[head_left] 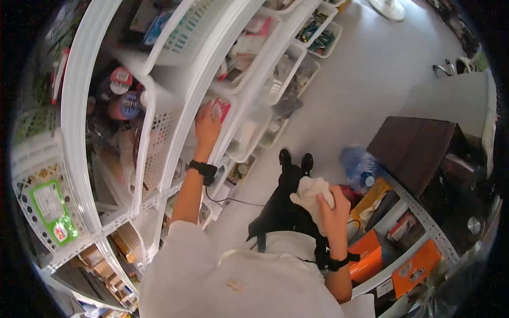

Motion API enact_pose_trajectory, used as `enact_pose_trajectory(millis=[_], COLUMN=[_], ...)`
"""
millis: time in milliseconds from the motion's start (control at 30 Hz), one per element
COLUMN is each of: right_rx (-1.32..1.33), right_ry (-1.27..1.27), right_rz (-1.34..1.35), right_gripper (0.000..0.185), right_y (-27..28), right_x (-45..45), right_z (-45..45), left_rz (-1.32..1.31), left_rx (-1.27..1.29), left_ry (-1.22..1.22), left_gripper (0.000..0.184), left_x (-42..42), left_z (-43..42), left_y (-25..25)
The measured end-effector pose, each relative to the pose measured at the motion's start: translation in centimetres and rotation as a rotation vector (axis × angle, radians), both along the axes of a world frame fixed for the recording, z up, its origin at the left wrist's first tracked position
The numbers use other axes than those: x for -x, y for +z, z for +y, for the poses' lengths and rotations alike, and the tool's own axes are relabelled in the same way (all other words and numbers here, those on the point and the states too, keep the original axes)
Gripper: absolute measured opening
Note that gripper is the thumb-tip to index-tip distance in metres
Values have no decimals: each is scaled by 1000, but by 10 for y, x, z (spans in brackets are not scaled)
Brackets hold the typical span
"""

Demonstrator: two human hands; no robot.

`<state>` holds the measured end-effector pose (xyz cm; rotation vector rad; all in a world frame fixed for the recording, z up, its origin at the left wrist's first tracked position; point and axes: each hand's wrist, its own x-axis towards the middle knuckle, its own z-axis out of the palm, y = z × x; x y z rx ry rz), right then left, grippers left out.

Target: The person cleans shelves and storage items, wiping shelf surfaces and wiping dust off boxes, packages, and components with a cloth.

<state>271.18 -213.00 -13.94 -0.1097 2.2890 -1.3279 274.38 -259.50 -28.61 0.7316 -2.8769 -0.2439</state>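
My left hand point(207, 127) reaches into a bin on the white shelving at left. Its fingers are stretched forward beside a red and white packet point(220, 109); whether they touch it is hard to make out. In front of my body, my right hand point(333, 207) is closed around a crumpled off-white cloth point(312, 195), which hangs partly below the fingers. Both wrists wear black bands, and a thin dark cable runs from the left one.
White shelves point(204, 69) hold perforated baskets point(160, 146) and bins of small goods. At right are a blue-tinted water bottle point(360, 168), a dark brown box point(411, 148) and orange boxes point(416, 268). Pale floor point(350, 90) runs between the two sides.
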Motion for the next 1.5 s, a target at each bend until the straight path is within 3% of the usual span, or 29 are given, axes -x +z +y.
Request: enact_pose_trajectory(millis=[67, 133, 267, 400, 467, 600, 867, 1000, 1267, 1333, 1400, 1500], right_rx=[36, 49, 61, 5, -14, -22, 89, 129, 110, 140, 195, 280], right_ry=[-36, -10, 20, 21, -23, -77, 30, 136, 209, 201, 204, 344], right_rz=[11, 134, 215, 220, 184, 52, -18, -67, -23, 14, 83, 167], right_gripper=[24, 23, 23, 23, 22, 22, 24, 25, 26, 27, 27, 28], right_y=[-4, -8, -4, -4, -13, -27, -32, -48, -33, -24, -12, 20], right_x=[23, 59, 126, 168, 179, 194, 231, 253, 304, 320, 323, 314], right_z=[-10, -24, -49, -54, -59, -73, -89, -76, -39, -46, -63, -99], left_rz=[62, 152, 243, 80, 60, 20, -365, -238, 123, 277, 399, 558], left_rx=[-251, -192, -307, -102, -120, -135, -209, -53, -608, -1220, -1674, -1821], left_ry=[-121, -235, -155, 30, 83, 34, 338, 344, 413, 533, 656, 508], left_gripper=[53, 51, 47, 63, 81, 97, 102, 101, 96, 95, 95, 92], left_x=[59, 119, 225, 290, 299, 297, 326, 305, 205, 195, 168, 159], left_z=[45, 63, 18, -8, -16, -25, 6, -9, 50, 119, 181, 249], left_y=[50, 54, -21, -79, -86, -90, -36, -57, 36, 99, 123, 145])
